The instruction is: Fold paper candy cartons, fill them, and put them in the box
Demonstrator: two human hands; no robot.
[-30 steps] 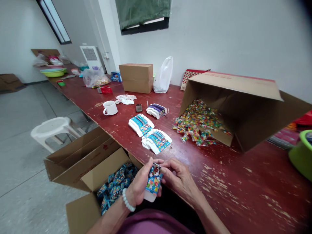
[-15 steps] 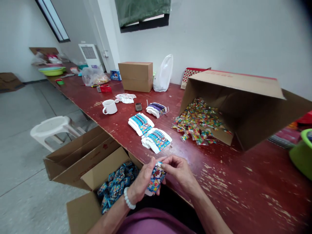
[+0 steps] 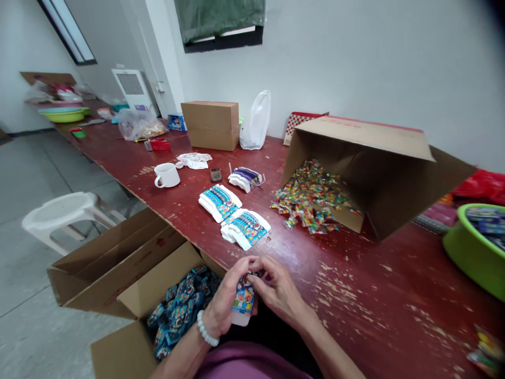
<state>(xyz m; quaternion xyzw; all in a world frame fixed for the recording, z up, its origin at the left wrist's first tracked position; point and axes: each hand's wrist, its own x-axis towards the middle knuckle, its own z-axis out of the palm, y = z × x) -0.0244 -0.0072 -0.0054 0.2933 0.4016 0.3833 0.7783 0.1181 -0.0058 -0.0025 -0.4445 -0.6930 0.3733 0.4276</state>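
Head view: the near edge of the red surface (image 3: 355, 295) runs slantwise from the far left down past the hands, which work just at it. Left of that edge, below its level, the lower carton (image 3: 124, 350) stands open with blue packets (image 3: 185, 302) inside, so the left forearm passes close beside its flaps. A white stool (image 3: 67, 210) stands farther left. To the right of the right forearm, scuffed red paint stretches broadly to the green basin (image 3: 469, 263). Ahead, two fanned stacks of flat boxes (image 3: 246, 229) lie near the hands; beyond them and to the right, wrapped candies (image 3: 311, 197) spill from the mouth of the wide carton (image 3: 363, 134).

The small printed box (image 3: 243, 300) is in the left hand (image 3: 224, 302), held by its sides between thumb and fingers, its white end pointing down toward the lap. The right hand (image 3: 278, 287) meets the upper end, thumb bent against it; its other fingers are partly hidden, so whether they pinch the box cannot be told.
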